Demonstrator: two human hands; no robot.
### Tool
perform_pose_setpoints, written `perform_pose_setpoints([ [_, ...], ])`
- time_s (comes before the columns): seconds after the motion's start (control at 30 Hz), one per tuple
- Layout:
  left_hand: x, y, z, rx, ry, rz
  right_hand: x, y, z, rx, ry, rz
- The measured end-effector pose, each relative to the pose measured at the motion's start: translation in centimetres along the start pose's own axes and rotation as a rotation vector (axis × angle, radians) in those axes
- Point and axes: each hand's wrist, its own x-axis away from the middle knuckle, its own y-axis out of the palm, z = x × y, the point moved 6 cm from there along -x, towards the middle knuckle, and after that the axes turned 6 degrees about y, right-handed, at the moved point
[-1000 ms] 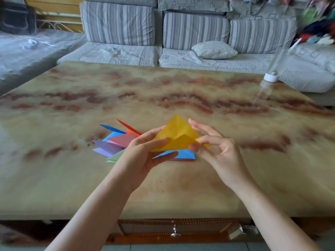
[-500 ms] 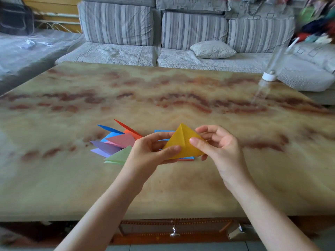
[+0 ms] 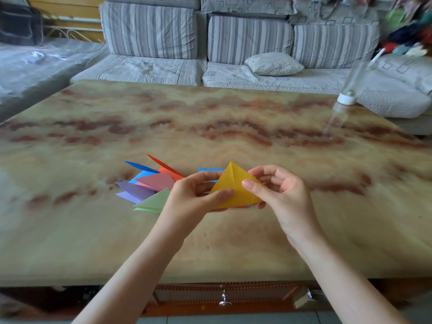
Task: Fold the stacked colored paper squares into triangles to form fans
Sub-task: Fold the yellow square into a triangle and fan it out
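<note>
A yellow paper [image 3: 232,181], folded into a small triangle with its tip up, is held just above the table. My left hand [image 3: 191,197] pinches its lower left corner between thumb and fingers. My right hand [image 3: 280,195] pinches its right side, thumb on the front face. Beneath it lies the stack of paper squares [image 3: 210,170], of which only a blue edge and a red sliver show. To the left on the table, several folded triangles [image 3: 149,183] in blue, red, pink, purple and green spread out like a fan.
The work sits on a marbled brown table [image 3: 210,242] with a drawer knob [image 3: 224,300] under its near edge. A clear bottle with a white cap [image 3: 348,90] stands at the far right edge. A striped grey sofa [image 3: 233,43] with a cushion runs behind the table.
The yellow paper went from a wider, half-open shape to a smaller closed triangle. Both hands drew closer together on it and lowered slightly.
</note>
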Motion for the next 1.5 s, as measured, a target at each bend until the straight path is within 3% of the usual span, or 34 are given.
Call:
perform_pose_setpoints([
  [0.3,0.0,-0.3,0.2,-0.199,0.078,0.048,0.6,0.8,-0.6,-0.007,-0.01,-0.041],
  [0.63,0.1,-0.5,0.2,-0.216,0.09,0.097,0.5,0.6,-0.2,0.039,-0.011,-0.027],
  [0.8,0.2,-0.7,0.5,-0.143,0.135,0.157,0.2,0.2,0.6,-0.007,0.089,0.007],
  [0.93,0.3,-1.1,1.0,-0.048,0.162,0.237,0.7,1.3,1.3,0.017,0.232,-0.166],
  [1.5,1.1,-0.2,-0.1,0.147,0.031,0.233,1.8,3.1,1.3,-0.082,0.193,-0.199],
])
